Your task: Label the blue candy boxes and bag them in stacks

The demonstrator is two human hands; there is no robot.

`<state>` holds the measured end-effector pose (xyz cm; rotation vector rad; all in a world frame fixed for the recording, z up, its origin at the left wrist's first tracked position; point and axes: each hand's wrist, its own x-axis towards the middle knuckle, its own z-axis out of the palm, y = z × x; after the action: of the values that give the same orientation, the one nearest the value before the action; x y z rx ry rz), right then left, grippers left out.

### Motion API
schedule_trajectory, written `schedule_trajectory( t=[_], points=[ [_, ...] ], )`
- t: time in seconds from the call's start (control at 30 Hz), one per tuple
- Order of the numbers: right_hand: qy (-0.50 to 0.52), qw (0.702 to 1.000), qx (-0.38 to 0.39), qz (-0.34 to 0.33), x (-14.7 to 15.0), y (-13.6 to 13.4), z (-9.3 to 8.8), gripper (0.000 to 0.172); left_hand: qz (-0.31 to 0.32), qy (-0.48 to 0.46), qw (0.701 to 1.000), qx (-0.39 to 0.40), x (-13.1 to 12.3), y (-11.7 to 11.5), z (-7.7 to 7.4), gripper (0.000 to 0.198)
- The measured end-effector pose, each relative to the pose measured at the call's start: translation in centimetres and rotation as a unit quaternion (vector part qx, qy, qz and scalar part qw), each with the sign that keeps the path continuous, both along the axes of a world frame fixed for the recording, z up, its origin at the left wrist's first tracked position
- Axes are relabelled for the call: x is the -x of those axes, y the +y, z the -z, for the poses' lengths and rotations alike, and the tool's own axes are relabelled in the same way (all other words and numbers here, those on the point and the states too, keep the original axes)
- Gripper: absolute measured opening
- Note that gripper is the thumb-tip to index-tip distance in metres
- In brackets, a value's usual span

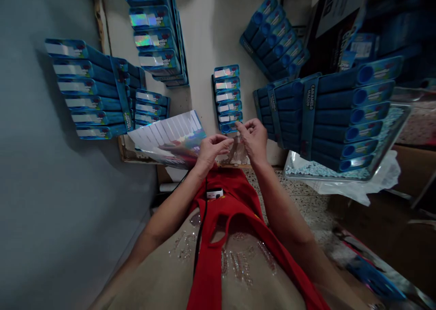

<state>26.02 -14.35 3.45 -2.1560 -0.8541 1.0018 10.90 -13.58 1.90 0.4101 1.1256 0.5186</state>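
My left hand [211, 152] is closed, thumb and fingers pinched together, at the near edge of the table. What it pinches, if anything, I cannot make out. A shiny sticker sheet [177, 135] with pale strips lies against its left side; whether the hand grips the sheet is unclear. My right hand [255, 139] is also closed, its thumb and forefinger tips at the nearest box of a small blue pack [227, 95]. Anything between those tips is too small to tell. Silvery stickers show on most of the pack's box ends.
Banded blue box packs stand left [88, 89], at the back [155, 39], and right [344, 114]. Another pack [274, 37] leans at the back right. Under the right packs is a clear tray [391, 135] of pale blue pieces. A grey wall [41, 201] borders the left.
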Motion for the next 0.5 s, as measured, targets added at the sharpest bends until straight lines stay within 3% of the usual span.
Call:
schedule_trajectory(
  t=[0.1, 0.27, 0.5],
  points=[
    [0.031, 0.999, 0.003, 0.015, -0.2, -0.2, -0.4, 0.042, -0.018, 0.006, 1.000, 0.007, 0.2, -0.2, 0.6, 0.053],
    [0.120, 0.992, 0.020, -0.017, -1.2, -0.8, -0.5, 0.047, -0.032, 0.059, 0.998, -0.019, 1.1, 0.0, 1.5, 0.051],
    [-0.062, 0.997, 0.035, 0.001, -0.5, 0.7, 0.8, 0.034, -0.060, 0.159, 0.983, -0.071, 0.2, 0.9, 4.1, 0.031]
  ],
)
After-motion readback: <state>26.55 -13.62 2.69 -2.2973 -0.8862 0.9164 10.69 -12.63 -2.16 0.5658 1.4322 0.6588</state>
